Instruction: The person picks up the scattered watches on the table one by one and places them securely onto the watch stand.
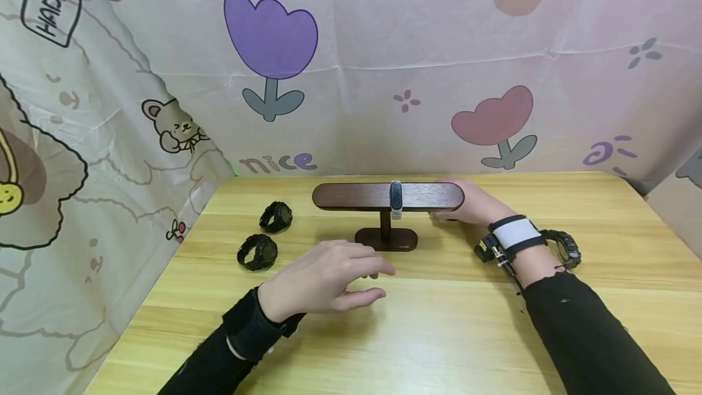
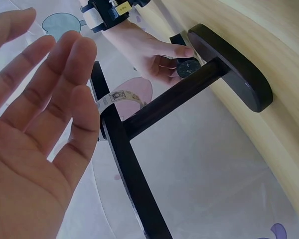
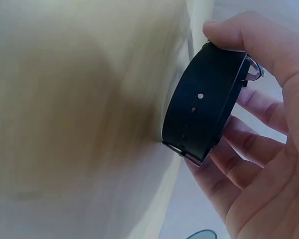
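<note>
My right hand (image 1: 474, 203) grips a black watch (image 3: 204, 99) by its strap, thumb on one side and fingers on the other. The head view mostly hides this watch behind the hand; its dark round dial shows in the left wrist view. This hand is by the right end of a dark brown T-shaped watch stand (image 1: 351, 197). A slim band watch (image 1: 396, 195) with a dark face and pale strap sits round the stand's bar. In front of the stand, my left hand (image 1: 334, 276) is over the table with fingers loosely extended, holding nothing.
Two black watches, one farther back (image 1: 276, 217) and one nearer (image 1: 258, 252), lie on the wooden table (image 1: 439, 334) at left. Another black watch (image 1: 567, 249) is right of my right wrist, partly hidden by it. A printed cloth (image 1: 373, 127) hangs behind the table.
</note>
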Motion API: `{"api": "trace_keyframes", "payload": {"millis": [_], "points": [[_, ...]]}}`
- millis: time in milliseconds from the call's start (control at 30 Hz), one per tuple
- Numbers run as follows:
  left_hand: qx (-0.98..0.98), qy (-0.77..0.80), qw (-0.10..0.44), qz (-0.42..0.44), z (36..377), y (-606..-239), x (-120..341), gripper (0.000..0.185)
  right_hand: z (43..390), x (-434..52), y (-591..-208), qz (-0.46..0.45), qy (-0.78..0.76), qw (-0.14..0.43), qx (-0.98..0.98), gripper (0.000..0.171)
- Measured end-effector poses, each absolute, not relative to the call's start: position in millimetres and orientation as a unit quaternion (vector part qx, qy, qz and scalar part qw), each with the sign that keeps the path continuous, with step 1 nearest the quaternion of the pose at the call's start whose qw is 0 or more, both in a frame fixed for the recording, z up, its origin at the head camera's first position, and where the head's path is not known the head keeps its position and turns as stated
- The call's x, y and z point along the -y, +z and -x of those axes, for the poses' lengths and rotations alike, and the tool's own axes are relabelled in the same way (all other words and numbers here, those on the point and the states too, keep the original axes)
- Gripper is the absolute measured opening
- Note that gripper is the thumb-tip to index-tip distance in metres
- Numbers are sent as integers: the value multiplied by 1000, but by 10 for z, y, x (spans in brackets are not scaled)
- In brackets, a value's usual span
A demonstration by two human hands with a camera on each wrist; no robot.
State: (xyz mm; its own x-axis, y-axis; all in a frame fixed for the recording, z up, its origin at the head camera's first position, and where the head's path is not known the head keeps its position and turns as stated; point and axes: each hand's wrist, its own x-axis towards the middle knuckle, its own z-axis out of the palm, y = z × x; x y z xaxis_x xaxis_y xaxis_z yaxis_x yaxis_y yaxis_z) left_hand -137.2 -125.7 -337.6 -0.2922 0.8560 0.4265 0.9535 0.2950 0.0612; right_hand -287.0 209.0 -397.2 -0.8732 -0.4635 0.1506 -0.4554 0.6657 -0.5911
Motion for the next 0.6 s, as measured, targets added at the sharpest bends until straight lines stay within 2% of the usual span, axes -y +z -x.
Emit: {"api": "trace_keyframes", "payload": {"millis": [267,600], "points": [[794,-158,145,568,1383,-3394,1256,23,2891,-2193,-4008,230,-288,-22,-929,58],[795,-162,139,568,1388,-3408,1247,22,2833,-2309,-4025,210,-318,-30,-924,55]]}}
